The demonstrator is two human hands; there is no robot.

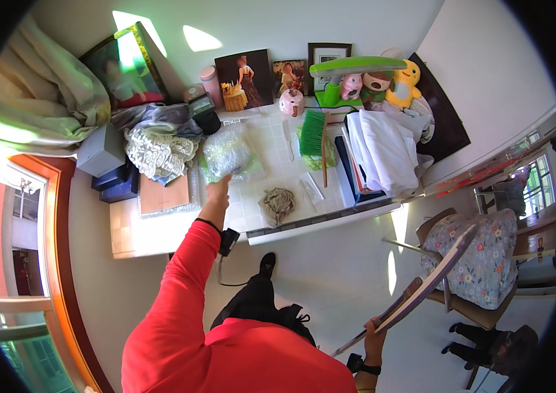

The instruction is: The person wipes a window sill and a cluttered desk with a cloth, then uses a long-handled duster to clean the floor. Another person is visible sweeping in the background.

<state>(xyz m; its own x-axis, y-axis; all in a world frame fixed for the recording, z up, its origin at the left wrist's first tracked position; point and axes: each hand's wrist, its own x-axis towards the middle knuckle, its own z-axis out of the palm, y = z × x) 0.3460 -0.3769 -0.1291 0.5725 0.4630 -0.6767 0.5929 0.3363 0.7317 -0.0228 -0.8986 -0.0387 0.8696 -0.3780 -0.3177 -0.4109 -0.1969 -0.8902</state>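
Observation:
My left hand (220,189) reaches over the white table, at the near edge of a clear bubble-wrap bundle (226,152). Whether its fingers grip the wrap cannot be told. Off to the lower right, my right hand (375,330) is closed around the narrow part of a long, flat, padded object (427,280), its broad end slanting up towards the chair. Right of the bundle lie a crumpled brown cloth (277,205), a clear plastic piece (311,188) and a brush with green bristles (313,133), which rests on a green packet (329,156).
Folded white cloths (381,152) lie on books at the table's right; a green desk lamp (356,65), toys and photos line the wall. Boxes (102,150) and patterned fabric (160,150) are at the left. A chair (467,302) with a floral cushion (479,260) stands at right.

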